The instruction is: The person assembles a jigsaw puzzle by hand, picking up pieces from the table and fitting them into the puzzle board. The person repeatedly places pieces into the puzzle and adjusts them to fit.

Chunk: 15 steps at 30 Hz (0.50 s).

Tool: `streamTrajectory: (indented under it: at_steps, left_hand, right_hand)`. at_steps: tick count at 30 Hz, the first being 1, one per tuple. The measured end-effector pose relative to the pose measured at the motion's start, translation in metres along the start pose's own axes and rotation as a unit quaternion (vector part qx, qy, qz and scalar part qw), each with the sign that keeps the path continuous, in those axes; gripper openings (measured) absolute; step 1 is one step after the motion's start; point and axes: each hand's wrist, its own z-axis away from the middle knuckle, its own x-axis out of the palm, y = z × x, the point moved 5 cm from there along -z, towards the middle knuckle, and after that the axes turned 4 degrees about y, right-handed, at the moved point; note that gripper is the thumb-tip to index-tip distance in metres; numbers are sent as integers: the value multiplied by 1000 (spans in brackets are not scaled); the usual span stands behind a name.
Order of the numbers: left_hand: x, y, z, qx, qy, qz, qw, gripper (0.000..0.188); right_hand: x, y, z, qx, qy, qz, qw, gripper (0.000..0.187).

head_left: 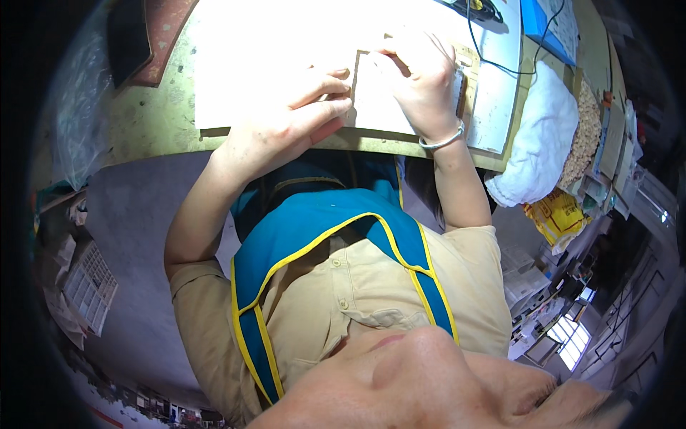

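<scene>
Strong glare washes out much of the white work surface [236,64] under both my hands. My left hand [300,118] rests there with its fingers stretched to the right and slightly apart, and I see nothing held in it. Its fingertips lie beside the dark left edge of a pale flat piece [371,96]. Over the far part of that piece, my right hand [423,79] has thumb and forefinger brought together in a pinch. Whatever is between them is lost in the brightness. A light wooden piece [468,61] lies just right of the right hand.
A black tool [482,8] and its cord [504,69] lie at the far right. Nearby are a blue box [547,32], a white cloth [539,136] and a yellow bag [559,217]. Clear plastic [82,114] and a dark panel [128,39] sit on the left. The table edge [386,143] runs nearest me.
</scene>
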Motion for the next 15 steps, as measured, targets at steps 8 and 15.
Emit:
streamTrajectory:
  at_steps: [8, 15]
  left_hand:
    - [-2, 1, -5, 6, -14, 9, 1000, 32]
    - [-3, 3, -9, 22, 2, 22, 1000, 32]
  right_hand:
    - [-53, 14, 10, 75, 59, -35, 995, 19]
    - [-88, 26, 45, 100, 10, 97, 990, 24]
